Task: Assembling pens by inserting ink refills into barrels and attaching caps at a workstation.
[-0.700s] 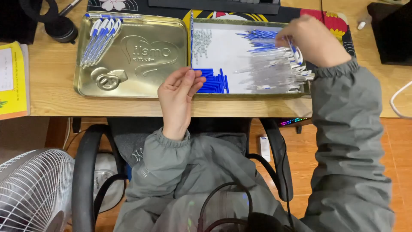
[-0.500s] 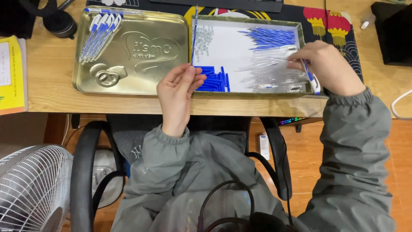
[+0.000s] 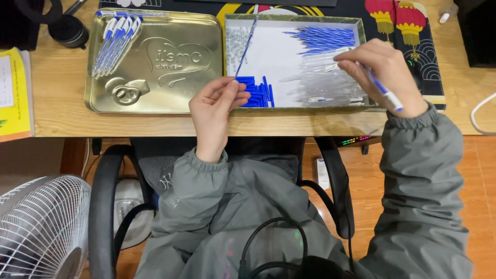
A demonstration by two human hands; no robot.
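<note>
Left hand point(image 3: 214, 111) at the near edge of the tabletop point(image 3: 62, 98), fingers pinched on a thin blue pen refill point(image 3: 246, 47) slanting up over the open box point(image 3: 294, 19). Right hand point(image 3: 385, 72) curled around a blue pen point(image 3: 382, 89), maybe touching the clear pen tubes point(image 3: 325, 82). Gold lid point(image 3: 155, 62) just left, finished pens point(image 3: 113, 44) on it. Bare white room mid-box.

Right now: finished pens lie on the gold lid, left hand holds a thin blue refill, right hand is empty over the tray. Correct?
Not quite. In the head view the right hand is not empty: it holds a pen barrel with a blue core. The rest stands.
</note>
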